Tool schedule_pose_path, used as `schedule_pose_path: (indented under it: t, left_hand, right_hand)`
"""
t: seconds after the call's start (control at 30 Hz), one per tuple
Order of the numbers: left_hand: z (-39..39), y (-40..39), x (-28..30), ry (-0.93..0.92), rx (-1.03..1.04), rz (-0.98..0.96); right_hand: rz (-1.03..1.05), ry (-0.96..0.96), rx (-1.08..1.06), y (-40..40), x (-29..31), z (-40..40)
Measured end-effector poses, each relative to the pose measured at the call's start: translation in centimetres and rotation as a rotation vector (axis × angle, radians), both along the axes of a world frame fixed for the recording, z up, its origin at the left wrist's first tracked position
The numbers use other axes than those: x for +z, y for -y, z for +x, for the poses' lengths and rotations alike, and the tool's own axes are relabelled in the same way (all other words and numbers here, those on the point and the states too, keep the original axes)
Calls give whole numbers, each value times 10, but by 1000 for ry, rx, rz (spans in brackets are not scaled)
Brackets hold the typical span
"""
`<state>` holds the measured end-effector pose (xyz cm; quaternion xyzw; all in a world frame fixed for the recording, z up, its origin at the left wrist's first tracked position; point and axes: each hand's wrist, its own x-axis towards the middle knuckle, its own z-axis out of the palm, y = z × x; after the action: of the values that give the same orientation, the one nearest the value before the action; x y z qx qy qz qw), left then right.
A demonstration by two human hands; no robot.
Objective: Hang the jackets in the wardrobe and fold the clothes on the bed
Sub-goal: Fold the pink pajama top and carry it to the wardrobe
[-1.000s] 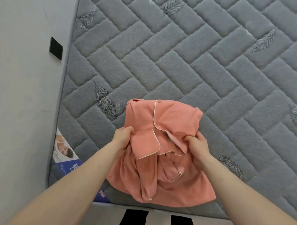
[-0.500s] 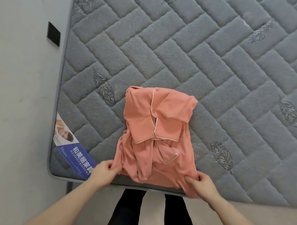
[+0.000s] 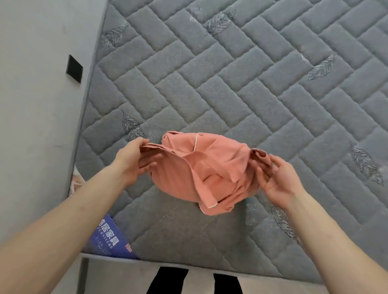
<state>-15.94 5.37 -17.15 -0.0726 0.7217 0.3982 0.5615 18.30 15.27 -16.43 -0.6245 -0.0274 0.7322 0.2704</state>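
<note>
Both hands pinch the salmon-pink piped pyjama top (image 3: 201, 169), left hand (image 3: 133, 160) and right hand (image 3: 277, 178) gripping its hem, lifted over the grey quilted mattress (image 3: 257, 83) near its front edge. Folding's underway; next, lay the hem across the collar, squarely.

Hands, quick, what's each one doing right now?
Left hand: pinching the left edge of the pink pajama top.
Right hand: pinching the top's right edge, fingers curled round the fabric.
</note>
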Motion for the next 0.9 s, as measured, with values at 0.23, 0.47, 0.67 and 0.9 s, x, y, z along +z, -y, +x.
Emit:
schedule_pose_path:
  t: [0.23,0.47,0.67,0.9]
  left_hand:
    - [-20,-51,-37,-45,92,-45]
    - [-4,-37,-57,-529,-355,-95]
    - [56,-16,-38,-861,-1363,423]
    - [92,-41,-53,-939,-1551,352]
  right_hand:
    - [52,92,-72,-52,-35,-16]
    - [398,461,223,-28,-56,-3]
    - [931,684,1136,32,-61,15]
    - [1078,887,1669,31,-76,27]
